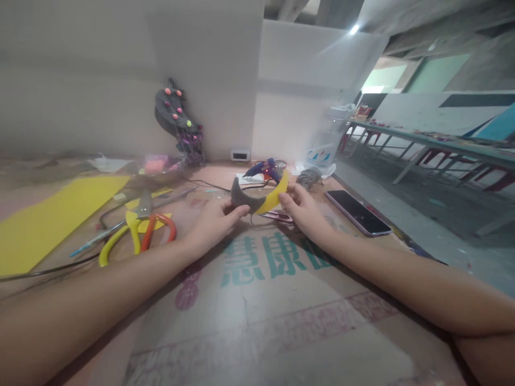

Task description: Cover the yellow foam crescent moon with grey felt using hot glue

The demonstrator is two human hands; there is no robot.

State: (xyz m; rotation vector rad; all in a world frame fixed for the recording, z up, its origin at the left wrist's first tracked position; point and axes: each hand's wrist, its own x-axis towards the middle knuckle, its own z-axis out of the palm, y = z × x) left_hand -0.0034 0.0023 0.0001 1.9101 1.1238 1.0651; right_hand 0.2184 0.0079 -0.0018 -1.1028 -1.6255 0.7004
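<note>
Between my two hands is a crescent moon cutout (266, 203), its left part covered in dark grey yarn and its right part bare yellow. My left hand (219, 214) pinches the grey end, with the thumb in front. My right hand (300, 206) is closed on the yellow end. A thin strand hangs below the crescent. Just behind it lies a blue glue gun (263, 169) with a small red light. A ball of grey yarn (309, 177) sits beyond my right hand. Scissors with pinkish handles (277, 216) lie beneath the crescent, partly hidden.
Scissors with yellow and red handles (134, 228) and a yellow sheet (52, 220) lie left. A phone (358, 212) lies right. Against the wall stands a dark crescent decoration with pompoms (171, 112). A small digital clock (240, 155) and a clear jug (328, 139) stand behind.
</note>
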